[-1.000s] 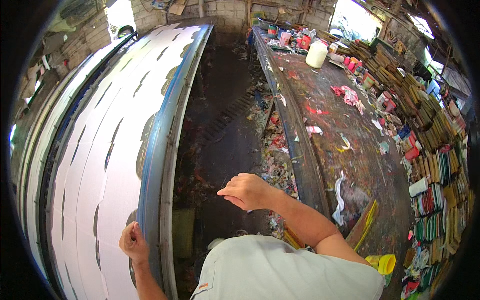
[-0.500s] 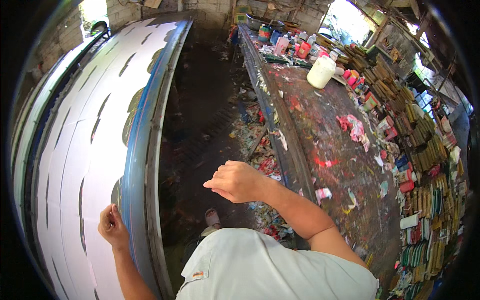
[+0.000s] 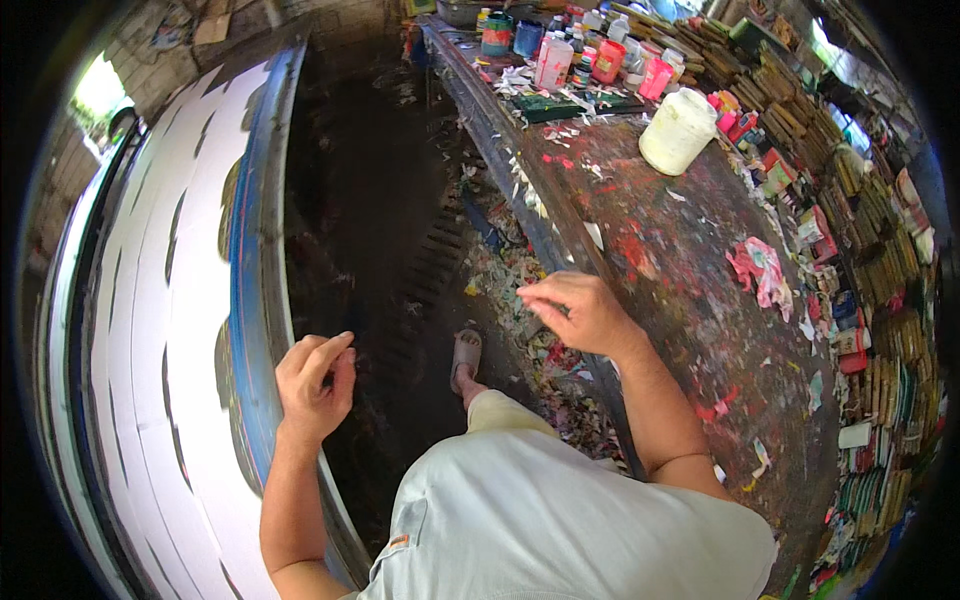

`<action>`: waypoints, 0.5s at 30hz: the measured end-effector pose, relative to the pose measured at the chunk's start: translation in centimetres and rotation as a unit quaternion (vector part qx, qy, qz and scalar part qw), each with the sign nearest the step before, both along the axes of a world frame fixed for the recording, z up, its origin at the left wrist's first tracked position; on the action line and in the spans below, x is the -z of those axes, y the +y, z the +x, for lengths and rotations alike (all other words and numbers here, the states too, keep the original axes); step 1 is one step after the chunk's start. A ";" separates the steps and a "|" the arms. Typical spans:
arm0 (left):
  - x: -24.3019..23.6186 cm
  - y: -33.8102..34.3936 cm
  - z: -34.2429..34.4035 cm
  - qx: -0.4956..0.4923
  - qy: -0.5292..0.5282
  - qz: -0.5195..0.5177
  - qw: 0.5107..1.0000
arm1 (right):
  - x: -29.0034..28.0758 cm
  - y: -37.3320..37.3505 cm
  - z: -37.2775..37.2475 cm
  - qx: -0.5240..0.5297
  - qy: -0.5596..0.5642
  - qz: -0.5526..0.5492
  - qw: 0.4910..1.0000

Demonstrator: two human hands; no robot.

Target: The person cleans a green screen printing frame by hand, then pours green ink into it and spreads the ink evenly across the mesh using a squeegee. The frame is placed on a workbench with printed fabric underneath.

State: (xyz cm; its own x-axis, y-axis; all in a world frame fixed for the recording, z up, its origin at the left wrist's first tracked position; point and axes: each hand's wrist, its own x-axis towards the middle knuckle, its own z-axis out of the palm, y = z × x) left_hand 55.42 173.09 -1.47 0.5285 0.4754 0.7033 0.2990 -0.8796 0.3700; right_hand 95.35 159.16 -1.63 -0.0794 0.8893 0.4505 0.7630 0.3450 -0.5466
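My left hand [image 3: 318, 385] hovers beside the near edge of a long table [image 3: 200, 330] covered in white sheeting with dark slits and patches. Its fingers curl in toward the thumb, and no object shows in them. My right hand [image 3: 578, 310] is in the air by the edge of a paint-stained bench [image 3: 640, 230]. Its fingers are loosely bent and partly apart, with nothing visible in them. Neither hand appears to touch anything.
A dark aisle floor [image 3: 370, 200] runs between table and bench, with scraps [image 3: 565, 385] along the bench. My sandalled foot [image 3: 466, 358] steps there. On the bench are a whitish jar [image 3: 679, 131], a pink-stained rag [image 3: 760, 272] and paint containers [image 3: 553, 62]. Wooden-edged pieces [image 3: 890, 390] are stacked right.
I have moved forward along the aisle and turned toward the bench. My left hand has come up off the table edge; my right hand has shifted right, nearer the bench, its fingers looser.
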 end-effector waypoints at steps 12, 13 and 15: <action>1.1 31.5 30.1 0.155 0.241 0.009 0.958 | 1.8 28.2 22.0 0.315 -0.150 -0.052 0.936; 1.0 33.7 33.2 0.182 0.240 0.005 0.954 | 2.4 30.2 24.1 0.333 -0.124 -0.055 0.933; 2.4 38.0 39.2 0.232 0.222 0.011 0.947 | 3.8 33.6 27.8 0.387 -0.114 -0.065 0.913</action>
